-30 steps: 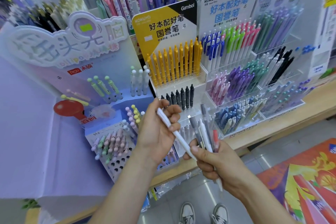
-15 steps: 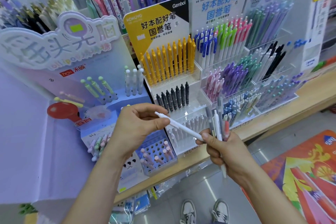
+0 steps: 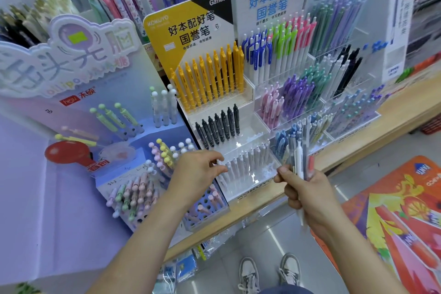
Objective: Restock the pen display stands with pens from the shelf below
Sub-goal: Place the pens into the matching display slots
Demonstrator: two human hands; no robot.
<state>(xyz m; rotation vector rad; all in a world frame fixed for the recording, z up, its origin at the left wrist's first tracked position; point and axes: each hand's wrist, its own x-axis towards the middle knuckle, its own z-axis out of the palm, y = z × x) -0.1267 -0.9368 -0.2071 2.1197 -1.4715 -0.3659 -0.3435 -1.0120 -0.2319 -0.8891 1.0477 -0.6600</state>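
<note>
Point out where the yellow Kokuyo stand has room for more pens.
Bare holes on the middle tier, right of the black pens; a gap on the front tier, right of the white pens. The row of yellow pens is packed.
</note>
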